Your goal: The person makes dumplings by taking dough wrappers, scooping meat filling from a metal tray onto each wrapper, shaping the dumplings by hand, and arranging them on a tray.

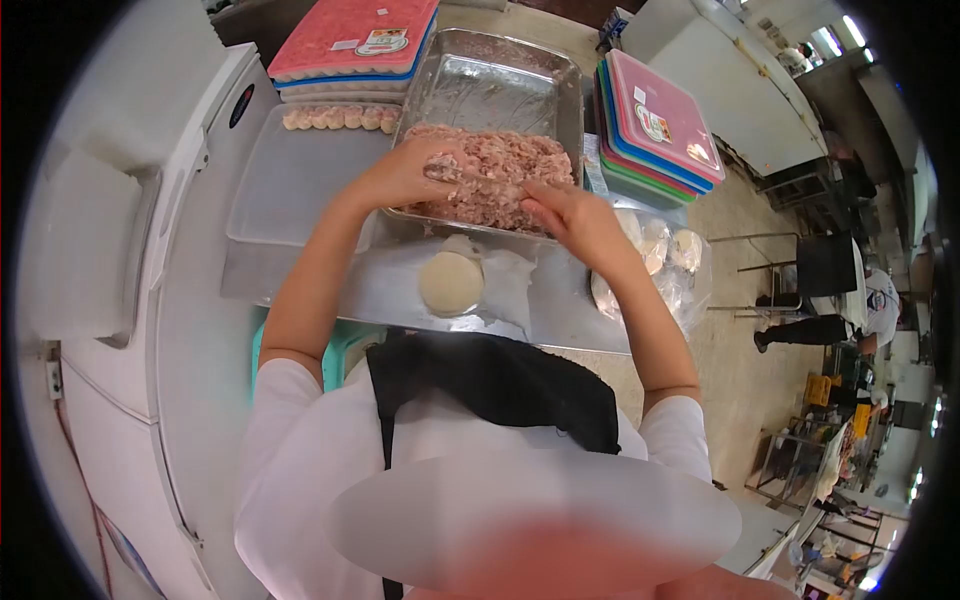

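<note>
Ground meat fills the near half of a deep metal pan. Over its left side, my left hand is curled with bits of meat at the fingers; what lies in its palm is hidden. My right hand is closed on a thin, flat spatula-like tool, which is smeared with meat and points toward the left hand. Pale round dough wrappers lie on the metal table below the pan. A row of filled dumplings sits along the far edge of a shallow plastic tray.
Stacked trays with pink lids stand at the far left and to the right. A clear plastic bag with pale dough rounds lies at right. A white freezer borders the left. Another person is in the right background.
</note>
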Demonstrator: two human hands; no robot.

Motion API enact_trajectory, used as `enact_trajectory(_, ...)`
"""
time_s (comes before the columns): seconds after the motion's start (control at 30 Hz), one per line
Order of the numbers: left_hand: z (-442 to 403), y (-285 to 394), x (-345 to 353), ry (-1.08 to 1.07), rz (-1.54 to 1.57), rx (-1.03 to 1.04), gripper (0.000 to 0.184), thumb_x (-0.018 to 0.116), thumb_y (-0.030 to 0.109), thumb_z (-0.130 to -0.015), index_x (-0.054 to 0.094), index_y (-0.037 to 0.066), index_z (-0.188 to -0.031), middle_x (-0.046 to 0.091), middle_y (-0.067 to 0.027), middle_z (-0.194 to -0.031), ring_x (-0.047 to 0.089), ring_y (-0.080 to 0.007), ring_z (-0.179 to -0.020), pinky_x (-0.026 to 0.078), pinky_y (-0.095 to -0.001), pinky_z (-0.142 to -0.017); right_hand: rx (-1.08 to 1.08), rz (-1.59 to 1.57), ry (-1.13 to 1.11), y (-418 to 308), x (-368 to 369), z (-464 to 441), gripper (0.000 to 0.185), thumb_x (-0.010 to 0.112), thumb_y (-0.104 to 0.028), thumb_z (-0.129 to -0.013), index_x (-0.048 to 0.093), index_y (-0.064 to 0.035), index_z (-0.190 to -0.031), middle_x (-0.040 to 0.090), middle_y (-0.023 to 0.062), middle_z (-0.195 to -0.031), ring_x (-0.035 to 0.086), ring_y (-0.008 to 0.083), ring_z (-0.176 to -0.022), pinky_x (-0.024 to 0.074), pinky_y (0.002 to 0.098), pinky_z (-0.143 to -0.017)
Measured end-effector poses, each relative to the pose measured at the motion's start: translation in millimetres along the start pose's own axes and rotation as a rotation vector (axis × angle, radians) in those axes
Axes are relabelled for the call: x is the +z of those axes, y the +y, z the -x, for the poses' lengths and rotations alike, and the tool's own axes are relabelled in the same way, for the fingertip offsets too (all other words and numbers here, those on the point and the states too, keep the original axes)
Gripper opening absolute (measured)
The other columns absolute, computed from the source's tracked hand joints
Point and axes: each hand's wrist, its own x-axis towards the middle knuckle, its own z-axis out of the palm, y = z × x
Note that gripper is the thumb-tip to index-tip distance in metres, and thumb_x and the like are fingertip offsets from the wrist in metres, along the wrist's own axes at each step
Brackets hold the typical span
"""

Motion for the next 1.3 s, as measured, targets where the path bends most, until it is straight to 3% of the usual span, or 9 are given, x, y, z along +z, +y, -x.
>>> enact_trajectory(0.27,30,-9,-31,0.09,0.251,0.149,0.041,0.078,0.018,-0.075,0.059,0.006,-0.109,0.062,-0.0016,-0.098,0.055,-0.012,-0.094,0.045,-0.0278,-0.081,0.064,-0.006,-0.015,-52,12,-23,0.029,0.058,-0.029,-0.091,0.064,-0.0086,-0.111,0.066,0.0161,-0.095,0.063,0.0364,-0.087,0.0496,0.0428,-0.073)
enact_trajectory(0.37,38,-34,-41,0.092,0.165,-0.046,0.042,0.078,0.015,-0.076,0.059,0.006,-0.112,0.062,-0.0017,-0.099,0.057,-0.0101,-0.092,0.047,-0.0268,-0.081,0.074,-0.165,-0.083,-44,36,-34,0.032,0.058,-0.024,-0.093,0.061,-0.0013,-0.115,0.066,0.0186,-0.096,0.064,0.0315,-0.091,0.0489,0.0335,-0.079)
enact_trajectory(0.47,57,-75,-59,0.083,0.544,-0.283,0.04,0.078,0.016,-0.077,0.061,0.007,-0.111,0.062,-0.0018,-0.098,0.059,-0.0118,-0.089,0.048,-0.0281,-0.08,0.207,-0.147,-0.074,-39,36,-35,0.032,0.058,-0.022,-0.093,0.061,0.0002,-0.116,0.067,0.0166,-0.098,0.065,0.029,-0.091,0.0485,0.0334,-0.08)
enact_trajectory(0.57,82,-118,-82,0.221,0.209,-0.186,0.039,0.077,0.015,-0.075,0.061,0.008,-0.11,0.062,-0.003,-0.095,0.062,-0.0155,-0.092,0.049,-0.0295,-0.078,0.202,-0.242,0.115,-25,51,-21,0.032,0.059,-0.021,-0.093,0.061,0.0015,-0.116,0.069,0.0098,-0.094,0.063,0.021,-0.084,0.0482,0.0317,-0.076)
enact_trajectory(0.67,105,-208,-102,0.393,-0.015,-0.442,0.041,0.076,0.014,-0.072,0.061,0.006,-0.109,0.062,-0.0069,-0.098,0.063,-0.0208,-0.097,0.05,-0.0319,-0.079,0.425,-0.36,0.066,-19,53,-7,0.033,0.06,-0.022,-0.094,0.061,0.0024,-0.116,0.064,0.0011,-0.085,0.056,0.0102,-0.075,0.0453,0.0254,-0.068)
enact_trajectory(0.77,111,-242,-121,0.56,-0.422,-0.441,0.041,0.07,0.025,-0.078,0.06,0.001,-0.109,0.064,-0.0166,-0.101,0.061,-0.0352,-0.094,0.049,-0.0408,-0.077,0.645,-0.465,0.14,-20,59,2,0.03,0.06,-0.02,-0.094,0.063,0.0026,-0.114,0.06,0.0005,-0.081,0.052,0.0081,-0.075,0.0432,0.0231,-0.068)
enact_trajectory(0.87,94,-288,-133,0.737,-0.485,-0.587,0.041,0.063,0.022,-0.083,0.055,0.006,-0.12,0.059,-0.018,-0.112,0.058,-0.0379,-0.102,0.049,-0.0448,-0.082,0.646,-0.512,0.175,-15,65,7,0.03,0.059,-0.022,-0.095,0.063,0.0002,-0.115,0.052,-0.006,-0.07,0.042,0.0019,-0.061,0.0337,0.0179,-0.053)
enact_trajectory(1.07,65,-272,-146,0.713,-0.707,-0.723,0.051,0.056,0.02,-0.088,0.039,0.016,-0.136,0.056,-0.0191,-0.116,0.06,-0.0391,-0.102,0.05,-0.0487,-0.083,0.695,-0.532,0.178,-24,68,5,0.031,0.059,-0.022,-0.095,0.062,-0.0015,-0.118,0.051,-0.0064,-0.068,0.041,0.0013,-0.055,0.0318,0.018,-0.048)
enact_trajectory(1.3,60,-282,-149,0.768,-0.587,-0.593,0.056,0.053,0.017,-0.091,0.032,0.018,-0.143,0.048,-0.0262,-0.124,0.058,-0.0432,-0.102,0.05,-0.0492,-0.084,0.783,-0.59,0.165,-19,80,9,0.031,0.063,-0.02,-0.093,0.064,0.002,-0.114,0.055,-0.0034,-0.076,0.048,0.0046,-0.068,0.04,0.0202,-0.061)
